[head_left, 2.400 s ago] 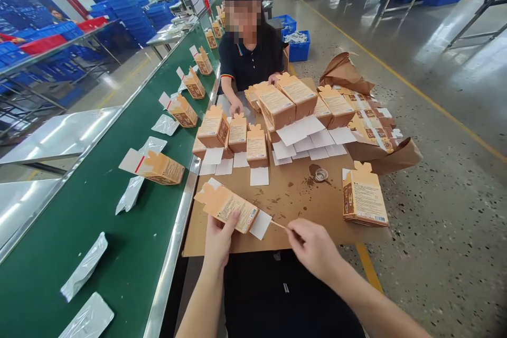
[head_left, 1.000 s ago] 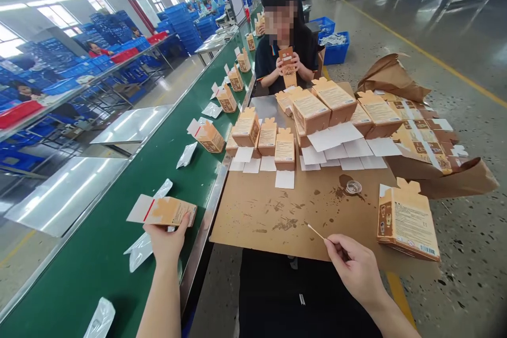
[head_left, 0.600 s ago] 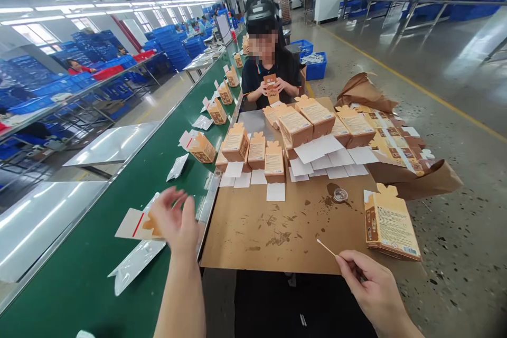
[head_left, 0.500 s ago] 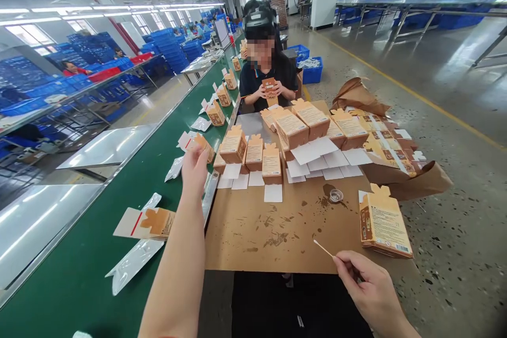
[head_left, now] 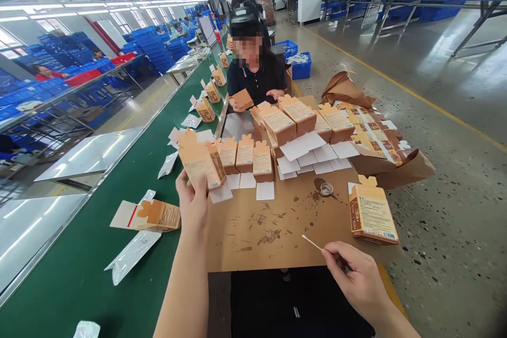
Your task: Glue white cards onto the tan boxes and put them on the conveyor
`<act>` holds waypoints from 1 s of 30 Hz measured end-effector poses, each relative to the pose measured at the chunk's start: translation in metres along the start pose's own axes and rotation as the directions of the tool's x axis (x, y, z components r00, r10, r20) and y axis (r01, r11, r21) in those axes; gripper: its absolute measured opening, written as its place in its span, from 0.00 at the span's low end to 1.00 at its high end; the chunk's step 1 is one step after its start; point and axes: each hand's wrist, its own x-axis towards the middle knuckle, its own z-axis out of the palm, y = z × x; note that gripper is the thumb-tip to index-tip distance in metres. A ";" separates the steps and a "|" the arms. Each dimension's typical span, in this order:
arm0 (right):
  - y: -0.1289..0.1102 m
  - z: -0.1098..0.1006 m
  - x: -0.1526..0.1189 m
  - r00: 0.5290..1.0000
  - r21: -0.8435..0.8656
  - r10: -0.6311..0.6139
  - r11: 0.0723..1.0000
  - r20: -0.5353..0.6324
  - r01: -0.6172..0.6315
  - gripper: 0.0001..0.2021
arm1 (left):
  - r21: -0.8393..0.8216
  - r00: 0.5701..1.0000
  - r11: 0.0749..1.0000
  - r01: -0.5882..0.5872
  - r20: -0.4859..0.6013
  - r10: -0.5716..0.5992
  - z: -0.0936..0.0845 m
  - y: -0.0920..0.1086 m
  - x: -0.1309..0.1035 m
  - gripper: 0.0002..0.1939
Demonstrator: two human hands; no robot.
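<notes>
My left hand (head_left: 193, 198) grips an orange-and-brown carton (head_left: 204, 165) by its lower part, raised above the edge between the green belt and the cardboard-covered table. White flaps stick out around this carton. Between the fingertips of my right hand (head_left: 350, 269) is a thin cotton swab (head_left: 311, 242), its white tip pointing up and left over the table's near edge. To the right of that hand a single carton (head_left: 373, 211) lies on the cardboard (head_left: 245, 227). A small clear dish (head_left: 326, 189) sits beside dark wet spots.
Rows of cartons (head_left: 298, 116) with white flaps stand across the table's far side. On the green belt (head_left: 130, 301) lie another carton (head_left: 162, 215) and silvery pouches (head_left: 137, 256). A person (head_left: 255, 71) opposite holds a carton. Flat cartons (head_left: 372, 134) lie in brown paper at right.
My left hand has lifted a carton from the row and brought it nearer. My right hand still holds the swab. The person opposite has lowered their carton, and the view has shifted slightly.
</notes>
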 end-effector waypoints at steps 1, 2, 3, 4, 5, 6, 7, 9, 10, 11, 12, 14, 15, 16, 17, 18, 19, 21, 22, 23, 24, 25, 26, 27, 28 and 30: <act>-0.001 0.001 0.000 1.000 0.003 0.005 1.000 0.028 -0.005 0.21 | -0.081 0.998 0.995 0.066 -0.006 -0.067 -0.009 -0.003 -0.025 0.45; -0.002 0.003 0.001 0.998 0.005 0.008 1.000 0.057 -0.008 0.20 | -0.149 0.989 0.978 0.144 0.002 -0.145 -0.016 -0.006 -0.049 0.48; -0.003 0.005 0.001 0.996 0.003 0.004 1.000 0.085 -0.005 0.19 | -0.186 0.973 0.955 0.229 0.032 -0.227 -0.020 -0.009 -0.072 0.50; -0.004 0.008 0.002 0.994 -0.002 -0.010 1.000 0.111 0.010 0.18 | -0.199 0.949 0.928 0.316 0.071 -0.308 -0.021 -0.012 -0.094 0.50; -0.005 0.012 0.003 0.990 -0.014 -0.035 0.999 0.136 0.037 0.17 | -0.192 0.920 0.900 0.392 0.108 -0.378 -0.020 -0.015 -0.112 0.49; -0.006 0.017 0.003 0.985 -0.029 -0.067 0.997 0.158 0.073 0.17 | -0.175 0.893 0.877 0.448 0.132 -0.430 -0.017 -0.018 -0.128 0.48; -0.006 0.024 0.004 0.979 -0.045 -0.103 0.993 0.177 0.113 0.16 | -0.155 0.875 0.863 0.480 0.145 -0.461 -0.012 -0.021 -0.140 0.47; -0.006 0.041 0.004 0.965 -0.075 -0.155 0.982 0.214 0.174 0.17 | -0.119 0.875 0.869 0.480 0.137 -0.464 -0.001 -0.024 -0.157 0.45; -0.005 0.051 0.004 0.958 -0.086 -0.169 0.977 0.233 0.193 0.17 | -0.103 0.886 0.883 0.459 0.126 -0.446 0.004 -0.025 -0.162 0.45; -0.004 0.061 0.003 0.952 -0.093 -0.176 0.974 0.251 0.204 0.17 | -0.088 0.897 0.896 0.436 0.122 -0.424 0.008 -0.025 -0.165 0.45; -0.003 0.070 0.002 0.946 -0.098 -0.180 0.972 0.269 0.212 0.17 | -0.077 0.905 0.906 0.417 0.123 -0.406 0.011 -0.025 -0.166 0.45; -0.002 0.086 0.000 0.936 -0.110 -0.185 0.968 0.301 0.227 0.17 | -0.063 0.913 0.916 0.397 0.132 -0.387 0.013 -0.023 -0.167 0.46; -0.001 0.092 -0.001 0.932 -0.117 -0.185 0.966 0.313 0.231 0.18 | -0.061 0.913 0.917 0.395 0.136 -0.384 0.012 -0.023 -0.167 0.46; -0.001 0.096 -0.001 0.929 -0.123 -0.183 0.965 0.321 0.232 0.18 | -0.062 0.912 0.916 0.396 0.139 -0.385 0.012 -0.022 -0.167 0.47; 0.000 0.099 -0.001 0.929 -0.129 -0.178 0.965 0.325 0.230 0.18 | -0.063 0.911 0.915 0.399 0.142 -0.387 0.011 -0.022 -0.166 0.47; 0.001 0.099 0.000 0.930 -0.137 -0.171 0.965 0.325 0.225 0.18 | -0.063 0.910 0.914 0.402 0.143 -0.390 0.011 -0.022 -0.166 0.47; 0.001 0.099 0.001 0.933 -0.144 -0.161 0.966 0.321 0.216 0.18 | -0.063 0.909 0.913 0.403 0.142 -0.392 0.010 -0.022 -0.166 0.46; 0.002 0.093 0.004 0.943 -0.157 -0.139 0.969 0.302 0.193 0.19 | -0.054 0.910 0.915 0.400 0.141 -0.389 0.010 -0.024 -0.167 0.46; 0.003 0.089 0.005 0.949 -0.161 -0.128 0.970 0.289 0.180 0.19 | -0.046 0.913 0.919 0.392 0.141 -0.383 0.009 -0.025 -0.168 0.45; 0.003 0.084 0.006 0.955 -0.163 -0.118 0.973 0.274 0.166 0.20 | -0.035 0.917 0.924 0.382 0.142 -0.374 0.009 -0.028 -0.170 0.46; 0.003 0.077 0.006 0.961 -0.163 -0.108 0.975 0.256 0.153 0.20 | -0.018 0.920 0.929 0.370 0.147 -0.363 0.007 -0.031 -0.172 0.46; 0.003 0.071 0.004 0.966 -0.161 -0.099 0.977 0.237 0.139 0.20 | 0.005 0.925 0.936 0.353 0.151 -0.350 0.006 -0.034 -0.176 0.47; 0.003 0.063 0.002 0.972 -0.158 -0.090 0.979 0.217 0.125 0.20 | 0.037 0.932 0.943 0.331 0.146 -0.333 0.004 -0.039 -0.180 0.48; 0.002 0.056 -0.001 0.978 -0.154 -0.081 0.982 0.194 0.112 0.20 | 0.081 0.938 0.948 0.307 0.141 -0.316 0.002 -0.045 -0.185 0.48; 0.002 0.049 -0.005 0.983 -0.153 -0.071 0.983 0.172 0.098 0.20 | 0.134 0.945 0.950 0.283 0.130 -0.300 0.000 -0.050 -0.191 0.48; 0.000 0.036 -0.013 0.991 -0.137 -0.046 0.989 0.127 0.063 0.20 | 0.243 0.957 0.938 0.247 0.094 -0.276 -0.003 -0.061 -0.203 0.47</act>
